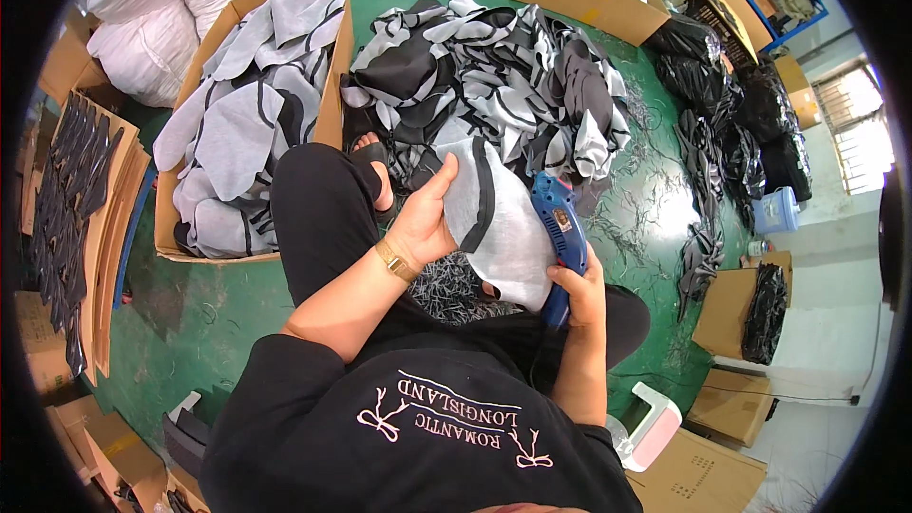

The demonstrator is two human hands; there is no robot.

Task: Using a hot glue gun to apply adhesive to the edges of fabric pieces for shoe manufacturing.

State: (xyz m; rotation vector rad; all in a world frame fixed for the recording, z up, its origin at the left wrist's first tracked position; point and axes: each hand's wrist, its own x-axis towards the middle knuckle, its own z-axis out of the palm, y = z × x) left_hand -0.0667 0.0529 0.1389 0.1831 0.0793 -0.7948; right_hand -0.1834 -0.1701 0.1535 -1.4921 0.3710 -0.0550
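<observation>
My left hand (pixel 427 220) pinches the edge of a light grey fabric piece (pixel 513 237) with a curved black stripe, its thumb on top. The piece hangs over my lap. Closed around the handle of a blue handheld electric cutter (pixel 562 228) is my right hand (pixel 582 293). The cutter's head points away from me and lies along the right edge of the fabric; whether its blade touches the cloth I cannot tell. Beyond my hands spreads a large heap of grey and black fabric pieces (pixel 503 66) on the floor.
A cardboard box (pixel 334 85) filled with similar pieces stands at my left. White sacks (pixel 147 47) are behind it. Thin dark trimmings (pixel 446 293) litter the floor between my legs. Black plastic bags (pixel 698 85), a light blue bucket (pixel 777 211) and more cartons (pixel 731 313) line the right side.
</observation>
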